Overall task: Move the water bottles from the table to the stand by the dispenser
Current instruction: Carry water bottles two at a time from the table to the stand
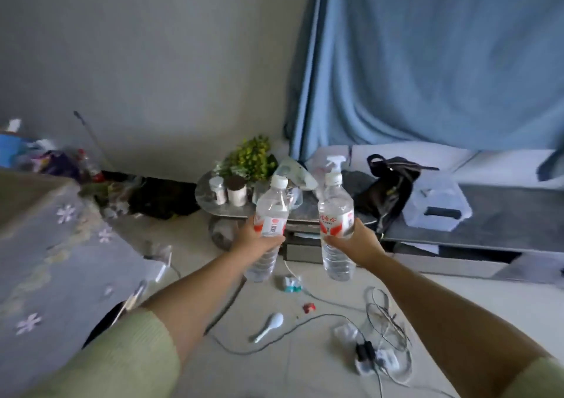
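Observation:
Two clear water bottles with white caps and red-and-white labels are held upright in the air in front of me. My left hand (pixel 254 240) grips the left bottle (pixel 270 211) around its label. My right hand (pixel 358 242) grips the right bottle (pixel 335 211) the same way. Both bottles hang above the floor, in front of a low grey stand (pixel 488 214) along the wall. The table with a flowered cloth (pixel 45 245) lies at my left. No dispenser is plainly visible.
The stand holds a black bag (pixel 393 184), a plastic bag (pixel 436 202), a spray bottle (pixel 334 161), jars (pixel 227 191) and a green plant (pixel 253 156). Cables (pixel 384 321), a white spoon (pixel 270 326) and scraps litter the floor. A blue curtain (pixel 427 62) hangs behind.

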`<action>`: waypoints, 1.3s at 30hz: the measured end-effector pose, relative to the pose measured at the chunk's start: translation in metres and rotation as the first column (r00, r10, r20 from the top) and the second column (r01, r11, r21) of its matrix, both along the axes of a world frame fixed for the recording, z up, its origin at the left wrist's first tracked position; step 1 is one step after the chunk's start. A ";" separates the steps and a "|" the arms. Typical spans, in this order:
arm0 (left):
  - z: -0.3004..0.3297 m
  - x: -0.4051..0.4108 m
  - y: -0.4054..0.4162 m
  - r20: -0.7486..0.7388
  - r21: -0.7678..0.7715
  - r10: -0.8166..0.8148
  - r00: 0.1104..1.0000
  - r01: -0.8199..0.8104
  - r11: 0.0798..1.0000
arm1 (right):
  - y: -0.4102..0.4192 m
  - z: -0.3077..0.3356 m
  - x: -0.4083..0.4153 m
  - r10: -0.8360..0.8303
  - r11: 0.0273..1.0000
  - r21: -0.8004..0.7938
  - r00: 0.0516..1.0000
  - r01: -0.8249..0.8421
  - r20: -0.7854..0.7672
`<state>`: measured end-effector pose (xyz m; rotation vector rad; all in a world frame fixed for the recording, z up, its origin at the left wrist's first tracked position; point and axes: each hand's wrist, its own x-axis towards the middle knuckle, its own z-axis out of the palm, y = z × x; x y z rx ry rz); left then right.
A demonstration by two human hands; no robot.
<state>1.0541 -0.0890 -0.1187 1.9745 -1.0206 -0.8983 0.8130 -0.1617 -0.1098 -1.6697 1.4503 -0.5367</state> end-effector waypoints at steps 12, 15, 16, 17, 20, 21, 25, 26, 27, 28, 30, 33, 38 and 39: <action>0.009 -0.165 -0.142 -0.014 -0.042 -0.539 0.842 0.538 0.842 | 0.034 0.000 -0.168 -0.541 0.834 -0.040 0.829 0.551 0.140; 0.009 -0.225 -0.150 -0.009 -0.064 -0.661 0.750 0.660 0.749 | 0.054 -0.001 -0.208 -0.629 0.762 -0.039 0.754 0.646 0.190; 0.008 -0.247 -0.150 -0.010 -0.073 -0.701 0.713 0.699 0.711 | 0.061 -0.003 -0.224 -0.662 0.734 -0.024 0.723 0.679 0.198; 0.007 -0.269 -0.151 -0.011 -0.086 -0.738 0.675 0.734 0.673 | 0.068 -0.005 -0.239 -0.692 0.706 -0.013 0.693 0.708 0.202; 0.001 -0.334 -0.153 -0.013 -0.122 -0.836 0.549 0.829 0.546 | 0.083 -0.013 -0.288 -0.765 0.628 -0.002 0.618 0.778 0.181; -0.002 -0.357 -0.156 -0.012 -0.122 -0.860 0.509 0.853 0.507 | 0.086 -0.014 -0.306 -0.786 0.603 -0.002 0.594 0.798 0.168; -0.012 -0.447 -0.172 -0.023 -0.081 -0.904 0.427 0.900 0.427 | 0.089 -0.016 -0.380 -0.837 0.540 -0.015 0.539 0.841 0.093; -0.014 -0.471 -0.177 -0.037 -0.068 -0.908 0.417 0.906 0.418 | 0.087 -0.015 -0.400 -0.846 0.528 -0.014 0.528 0.849 0.076; -0.016 -0.498 -0.181 -0.053 -0.057 -0.911 0.410 0.909 0.412 | 0.085 -0.016 -0.425 -0.853 0.518 -0.016 0.518 0.855 0.060; -0.019 -0.522 -0.183 -0.068 -0.051 -0.909 0.411 0.909 0.415 | 0.084 -0.016 -0.448 -0.856 0.514 -0.018 0.514 0.858 0.046; -0.018 -0.565 -0.186 -0.087 -0.046 -0.901 0.425 0.902 0.430 | 0.079 -0.012 -0.492 -0.855 0.518 -0.015 0.518 0.855 0.018; -0.013 -0.625 -0.190 -0.092 -0.058 -0.905 0.416 0.905 0.422 | 0.068 -0.003 -0.553 -0.860 0.509 -0.032 0.510 0.860 0.003; -0.005 -0.706 -0.198 -0.055 -0.085 -0.935 0.349 0.932 0.353 | 0.049 0.003 -0.633 -0.878 0.475 -0.030 0.476 0.879 0.048; -0.005 -0.719 -0.203 -0.047 -0.082 -0.938 0.344 0.934 0.347 | 0.044 0.003 -0.644 -0.883 0.465 -0.023 0.465 0.885 0.053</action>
